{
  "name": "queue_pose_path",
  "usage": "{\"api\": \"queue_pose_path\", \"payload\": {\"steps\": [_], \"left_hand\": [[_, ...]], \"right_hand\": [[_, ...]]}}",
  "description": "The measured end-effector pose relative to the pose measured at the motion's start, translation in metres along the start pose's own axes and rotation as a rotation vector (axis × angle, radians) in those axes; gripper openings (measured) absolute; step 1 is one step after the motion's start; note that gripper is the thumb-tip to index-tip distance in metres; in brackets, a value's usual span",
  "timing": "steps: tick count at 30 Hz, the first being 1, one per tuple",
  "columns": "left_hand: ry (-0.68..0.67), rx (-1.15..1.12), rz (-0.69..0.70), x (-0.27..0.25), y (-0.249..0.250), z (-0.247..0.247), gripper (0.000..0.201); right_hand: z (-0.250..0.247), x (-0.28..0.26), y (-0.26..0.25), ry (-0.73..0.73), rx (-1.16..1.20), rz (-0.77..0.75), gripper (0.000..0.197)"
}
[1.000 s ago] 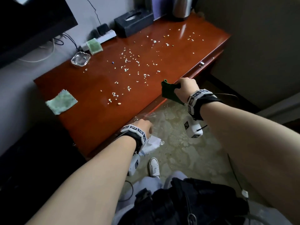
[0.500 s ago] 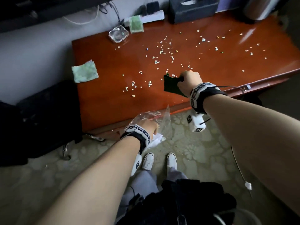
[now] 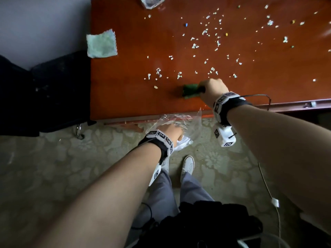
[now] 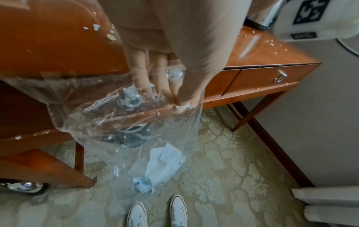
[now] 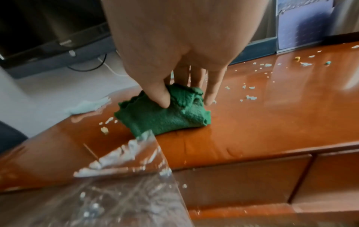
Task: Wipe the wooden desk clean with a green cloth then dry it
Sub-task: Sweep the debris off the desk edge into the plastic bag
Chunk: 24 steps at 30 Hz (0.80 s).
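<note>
Head view, items on and about the wooden worktop [image 3: 125, 97]: right hand [image 3: 213, 90] near the front edge, fingers [image 5: 211, 92] and thumb clamped on a bunched dark green cloth [image 5: 165, 113] that lies on the surface. Scattered crumbs [image 3: 195, 45], white with a few coloured, across the middle and far part of the worktop, several just beyond the cloth. Pale green cloth [image 3: 101, 44] at the left edge, overhanging it, well apart from the hand. Glass dish [image 3: 152, 1] at the far edge, partly cut off. Left hand [image 3: 171, 130] below the front edge, fingers [image 4: 136, 76] pinching the rim of a clear plastic bag [image 4: 155, 153] held open against the edge; paper scraps [image 4: 165, 159] inside it. Patterned carpet [image 3: 53, 167] and white shoes [image 4: 157, 213] beneath.
</note>
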<state>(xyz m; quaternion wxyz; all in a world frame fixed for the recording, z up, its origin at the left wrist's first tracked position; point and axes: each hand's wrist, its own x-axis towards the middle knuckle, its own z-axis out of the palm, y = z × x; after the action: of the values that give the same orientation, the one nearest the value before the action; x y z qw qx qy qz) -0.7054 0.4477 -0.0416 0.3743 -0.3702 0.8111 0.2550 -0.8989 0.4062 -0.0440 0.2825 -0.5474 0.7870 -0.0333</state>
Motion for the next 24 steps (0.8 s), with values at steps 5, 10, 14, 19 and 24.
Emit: {"api": "queue_pose_path", "payload": {"steps": [5, 10, 14, 19, 24], "left_hand": [[-0.011, 0.051, -0.005, 0.004, 0.002, 0.003, 0.021], [0.024, 0.147, 0.035, -0.005, 0.006, 0.003, 0.033], [0.057, 0.195, 0.041, -0.009, 0.006, 0.009, 0.033], [0.109, 0.294, 0.086, -0.019, 0.004, 0.022, 0.026], [0.153, 0.349, 0.123, -0.030, 0.001, 0.033, 0.030]], "right_hand": [[0.018, -0.014, 0.008, -0.069, 0.007, 0.003, 0.030], [0.018, -0.026, 0.000, -0.018, 0.045, 0.004, 0.037], [0.020, -0.032, -0.020, -0.007, 0.015, -0.081, 0.032], [0.039, -0.045, -0.053, -0.170, -0.054, -0.232, 0.028], [0.064, -0.053, -0.063, -0.336, -0.201, -0.261, 0.025]]}}
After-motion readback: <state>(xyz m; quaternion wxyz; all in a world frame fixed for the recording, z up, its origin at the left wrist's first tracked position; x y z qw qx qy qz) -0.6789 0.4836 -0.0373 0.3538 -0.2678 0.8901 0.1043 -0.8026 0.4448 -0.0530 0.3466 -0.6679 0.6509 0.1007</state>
